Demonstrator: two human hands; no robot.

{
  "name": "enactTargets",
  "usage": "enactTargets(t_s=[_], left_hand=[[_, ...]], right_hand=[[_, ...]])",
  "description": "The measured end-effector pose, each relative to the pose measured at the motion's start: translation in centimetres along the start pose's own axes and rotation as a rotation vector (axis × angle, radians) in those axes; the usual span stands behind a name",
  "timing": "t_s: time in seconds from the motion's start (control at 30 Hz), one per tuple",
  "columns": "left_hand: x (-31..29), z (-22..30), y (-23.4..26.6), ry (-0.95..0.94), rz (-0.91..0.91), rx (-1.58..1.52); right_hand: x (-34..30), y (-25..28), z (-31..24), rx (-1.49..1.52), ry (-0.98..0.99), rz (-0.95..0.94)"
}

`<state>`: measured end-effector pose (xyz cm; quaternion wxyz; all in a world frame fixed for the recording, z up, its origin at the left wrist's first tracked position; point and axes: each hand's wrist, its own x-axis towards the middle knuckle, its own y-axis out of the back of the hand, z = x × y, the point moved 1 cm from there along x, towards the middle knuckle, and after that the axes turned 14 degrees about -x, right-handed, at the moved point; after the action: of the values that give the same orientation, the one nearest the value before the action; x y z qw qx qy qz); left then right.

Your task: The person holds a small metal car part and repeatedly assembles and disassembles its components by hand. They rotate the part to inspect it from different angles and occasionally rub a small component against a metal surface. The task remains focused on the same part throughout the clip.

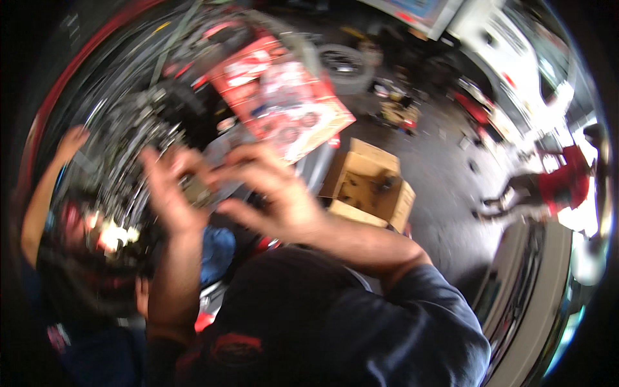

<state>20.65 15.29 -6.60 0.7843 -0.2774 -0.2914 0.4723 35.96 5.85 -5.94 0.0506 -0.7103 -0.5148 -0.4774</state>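
Note:
My left hand (177,193) is raised over the engine bay, its fingers curled round a small grey-tan part (195,191) whose kind is too blurred to tell. Close beside it is my right hand (274,197), fingers stretched toward the part and thumb held apart. Whether its fingertips touch the part is unclear from the blur. Beyond my hands lies a flat red-and-white package (284,97) with clear plastic wrapping on it. Smeared metal engine parts (122,174) fill the area left of my hands. Below them shows a blue cloth-like thing (218,255).
At the left a co-worker's arm (48,187) reaches over the engine. An open cardboard box (371,187) stands to my right, near a wheel (342,64) on the dark floor. Another person in red (564,184) and a white vehicle (509,45) are farther right.

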Motion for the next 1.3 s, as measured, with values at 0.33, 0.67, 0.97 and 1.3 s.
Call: enactTargets(t_s=[0.33,0.67,0.97,1.3], left_hand=[[-1.2,4.0,-0.9,-0.136,0.121,-0.021],[-1.6,8.8,-3.9,-0.588,0.177,0.365],[-0.7,12.3,-5.9,-0.711,0.053,0.337],[-1.3,13.0,-5.7,-0.779,0.039,0.404]], right_hand=[[3.6,-2.7,-1.4,0.122,0.190,-0.159],[7.0,-5.6,-3.7,0.235,0.324,0.029],[10.9,-5.0,-5.5,0.206,0.486,0.069],[11.4,-5.0,-6.2,0.292,0.491,-0.013]])
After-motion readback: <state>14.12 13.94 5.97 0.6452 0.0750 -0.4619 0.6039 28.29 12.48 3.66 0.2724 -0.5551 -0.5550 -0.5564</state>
